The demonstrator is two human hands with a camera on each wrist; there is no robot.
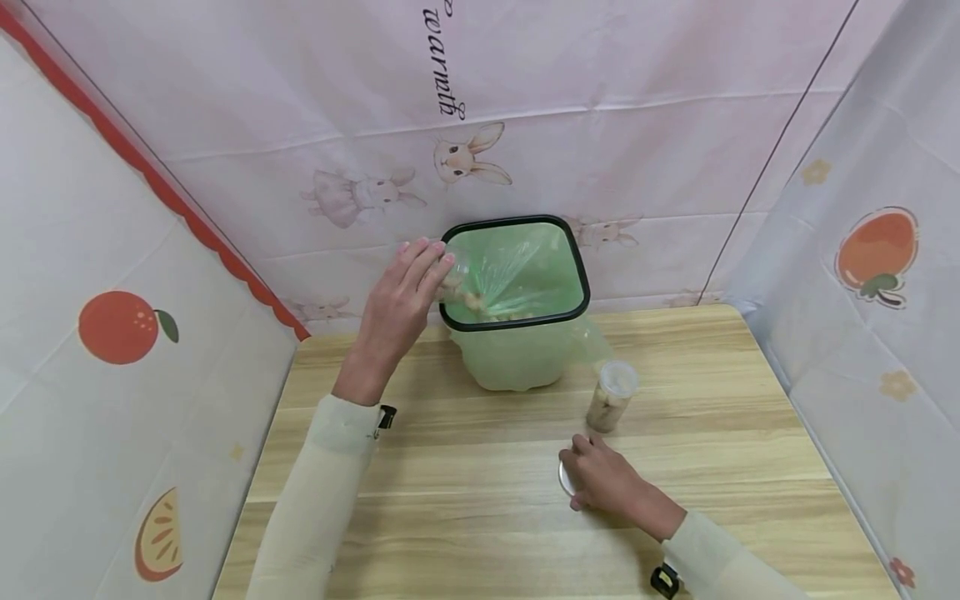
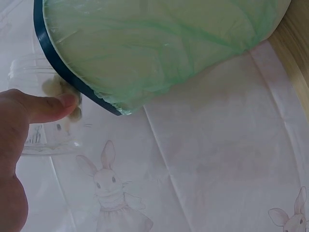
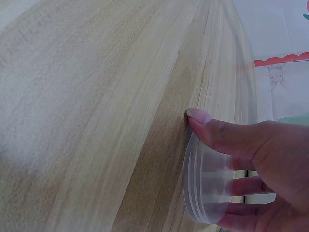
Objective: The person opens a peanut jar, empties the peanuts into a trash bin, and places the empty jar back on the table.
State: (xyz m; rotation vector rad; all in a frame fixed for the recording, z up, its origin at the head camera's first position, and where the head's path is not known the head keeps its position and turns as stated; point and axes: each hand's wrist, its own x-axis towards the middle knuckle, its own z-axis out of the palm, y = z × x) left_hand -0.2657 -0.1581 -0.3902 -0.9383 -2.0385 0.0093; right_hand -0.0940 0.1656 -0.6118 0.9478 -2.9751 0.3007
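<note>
My left hand [image 1: 401, 300] grips a clear plastic jar [image 2: 46, 140], tipped sideways over the left rim of a bin with a green bag. Pale, lumpy pieces [image 2: 57, 88] show inside the jar in the left wrist view, and some pale pieces [image 1: 474, 302] are at the jar's mouth, inside the bin. Down at the table, my right hand [image 1: 606, 479] holds a round clear lid [image 3: 207, 183] by its edge, thumb on one side and fingers on the other. Just beyond that hand stands a second clear jar [image 1: 609, 400] with pale contents and a top that looks covered.
The bin [image 1: 513, 362] has a black rim and stands at the back of the wooden table [image 1: 480, 500], close to the printed curtain [image 1: 600, 150]. Similar curtains hang along the left and right sides.
</note>
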